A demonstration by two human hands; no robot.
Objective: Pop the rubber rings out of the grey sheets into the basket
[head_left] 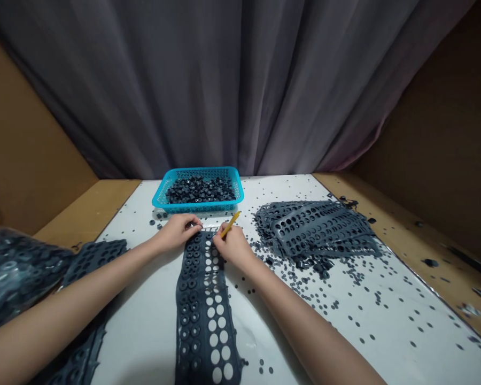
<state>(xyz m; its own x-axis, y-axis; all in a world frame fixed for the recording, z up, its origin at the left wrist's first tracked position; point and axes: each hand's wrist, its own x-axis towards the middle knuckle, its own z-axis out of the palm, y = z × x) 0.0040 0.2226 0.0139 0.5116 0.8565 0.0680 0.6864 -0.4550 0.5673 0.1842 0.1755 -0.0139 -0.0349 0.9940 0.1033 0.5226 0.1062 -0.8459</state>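
A long black rubber sheet point(202, 299) lies lengthwise on the white table in front of me. Its left columns still hold ring-shaped pieces, while the right columns are open holes with white showing through. My left hand point(181, 231) pinches the far left corner of the sheet, thumb and forefinger closed together. Closed around a yellow pen-like stick point(230, 224), my right hand point(233, 245) rests at the sheet's far right edge. The stick's lower tip is hidden by the fingers. Just beyond both hands stands a blue plastic basket point(198, 207) filled with small black rubber pieces.
Punched black sheets point(320, 227) are piled at the right, with small black discs scattered around. On the left are a clear bag point(20, 267) of black parts and another black sheet point(90, 262). Brown panels flank the table; a grey curtain point(208, 85) hangs behind.
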